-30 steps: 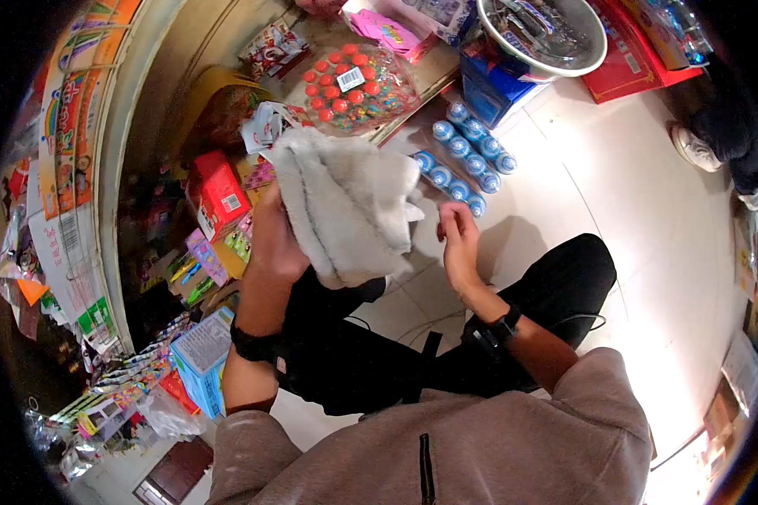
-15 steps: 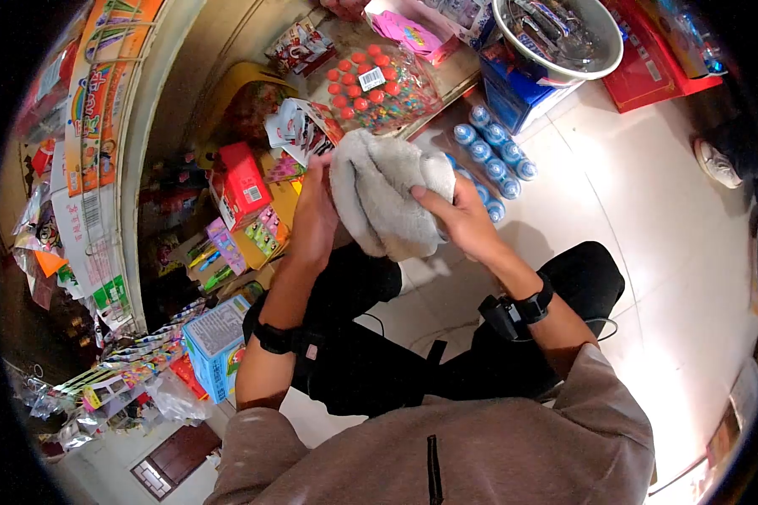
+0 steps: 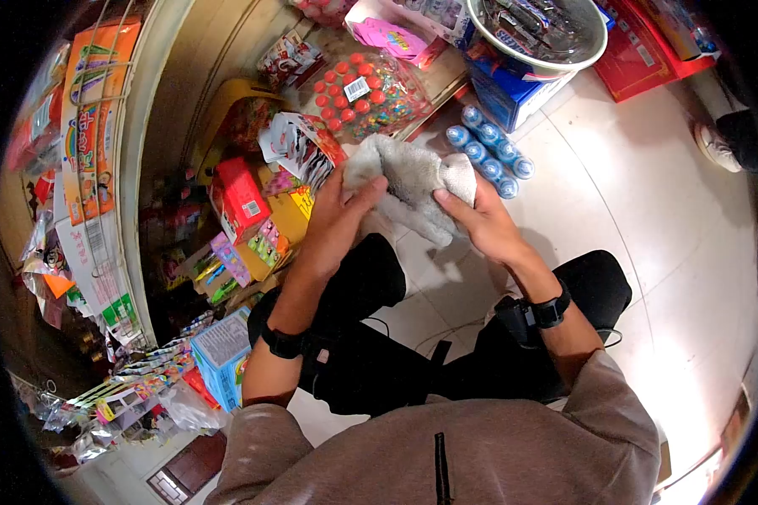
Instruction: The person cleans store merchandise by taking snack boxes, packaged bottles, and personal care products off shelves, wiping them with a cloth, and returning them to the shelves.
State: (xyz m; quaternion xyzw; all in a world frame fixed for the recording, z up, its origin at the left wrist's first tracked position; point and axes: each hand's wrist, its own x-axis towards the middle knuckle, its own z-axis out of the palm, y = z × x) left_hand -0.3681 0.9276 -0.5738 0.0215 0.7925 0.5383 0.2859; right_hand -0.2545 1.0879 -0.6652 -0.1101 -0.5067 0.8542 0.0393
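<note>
A pale grey cloth [image 3: 413, 187], soft and crumpled, is held in the air between both hands. My left hand [image 3: 343, 212] grips its left side, thumb on top and fingers mostly hidden beneath. On the other side my right hand [image 3: 487, 220] pinches the cloth's edge, thumb over the front. Just beyond the cloth lies a clear bag of red-capped candies [image 3: 377, 93]. A pack of blue-topped bottles [image 3: 488, 151] rests on the floor past my right hand.
Left of me, shelves hold a red box [image 3: 242, 200] and small packaged goods. A blue carton [image 3: 219, 358] sits low by my left knee. A white bucket of wrapped snacks [image 3: 594, 55] stands on a blue box [image 3: 505, 97]. At far right shows another person's shoe [image 3: 716, 147].
The cloth has been turned and partly folded open, and its shape is flatter. My left hand has moved onto its near left side, thumb now on top. The view has shifted slightly.
</note>
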